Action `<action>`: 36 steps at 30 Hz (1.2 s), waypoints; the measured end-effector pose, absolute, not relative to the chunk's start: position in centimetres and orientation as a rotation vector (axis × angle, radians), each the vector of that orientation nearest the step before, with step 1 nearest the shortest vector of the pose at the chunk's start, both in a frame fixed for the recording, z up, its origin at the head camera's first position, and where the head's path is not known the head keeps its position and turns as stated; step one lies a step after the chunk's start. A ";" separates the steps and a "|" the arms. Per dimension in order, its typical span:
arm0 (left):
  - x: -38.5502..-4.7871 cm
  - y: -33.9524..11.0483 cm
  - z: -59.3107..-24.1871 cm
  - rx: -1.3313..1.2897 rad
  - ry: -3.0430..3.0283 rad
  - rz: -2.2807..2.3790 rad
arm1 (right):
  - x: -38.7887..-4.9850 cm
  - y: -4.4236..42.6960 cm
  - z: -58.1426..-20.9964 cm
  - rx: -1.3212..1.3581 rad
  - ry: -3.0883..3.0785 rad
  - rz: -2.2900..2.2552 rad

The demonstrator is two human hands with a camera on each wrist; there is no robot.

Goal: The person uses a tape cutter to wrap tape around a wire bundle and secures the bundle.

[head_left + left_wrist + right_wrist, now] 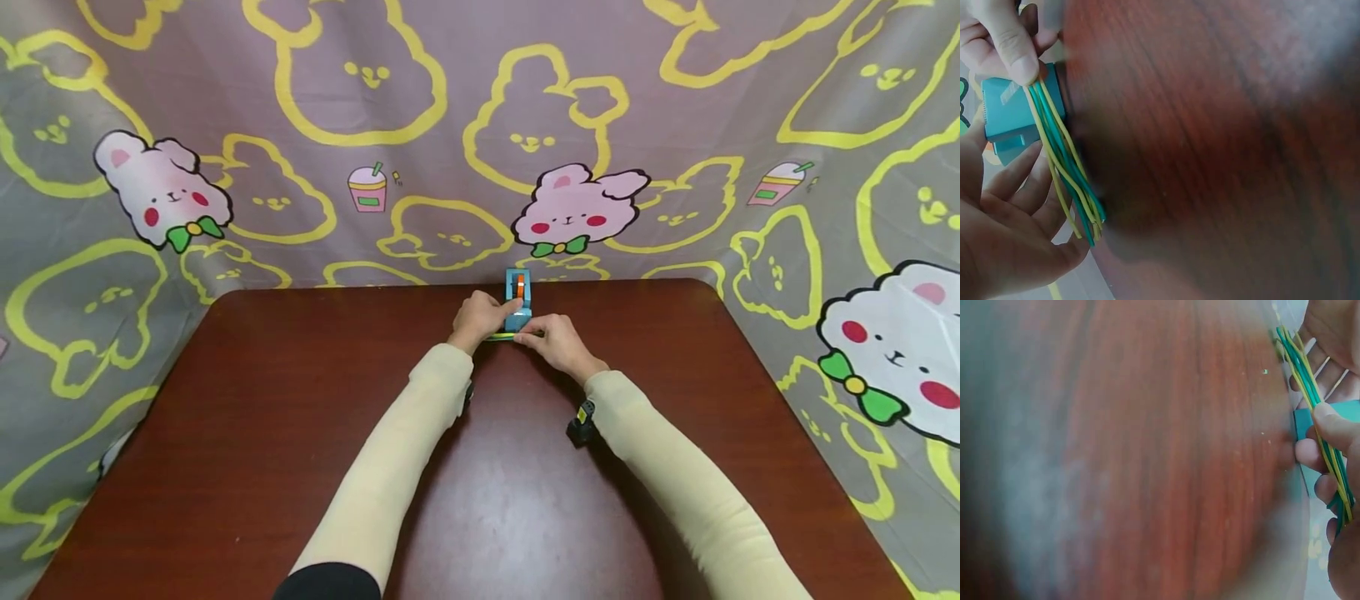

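Note:
At the table's far edge stands a blue tape dispenser (517, 319) with an orange roll. My left hand (478, 319) holds it from the left, thumb at its top front and fingers along its side in the left wrist view. My right hand (557, 343) pinches a bundle of thin green and yellow wires (1060, 150) between thumb and fingers, just in front of the dispenser. Loose wire ends spread out beside my left fingers (1032, 184). In the right wrist view, the wires (1304, 365) slant past my right thumb, and the dispenser is partly hidden.
A dark reddish-brown table (300, 400) lies under both arms. Behind it and at both sides hangs a patterned curtain (442, 100), close to the dispenser at the back. A small black wrist camera (580, 425) sits by the right sleeve.

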State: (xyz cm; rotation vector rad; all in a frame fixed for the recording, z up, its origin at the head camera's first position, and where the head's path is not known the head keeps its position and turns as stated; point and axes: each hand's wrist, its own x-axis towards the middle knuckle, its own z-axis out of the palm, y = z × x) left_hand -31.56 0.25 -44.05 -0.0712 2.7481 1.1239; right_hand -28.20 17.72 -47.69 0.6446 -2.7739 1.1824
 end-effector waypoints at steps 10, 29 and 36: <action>-30.2 -1.2 -43.5 0.109 2.789 1.032 | -27.2 18.3 -46.8 0.659 -2.777 1.137; -29.3 -6.0 -44.0 0.769 2.304 1.195 | -25.3 18.6 -44.7 0.868 -2.595 1.047; -28.7 -5.9 -43.9 0.774 2.346 1.272 | -24.6 19.3 -44.7 0.777 -2.588 1.159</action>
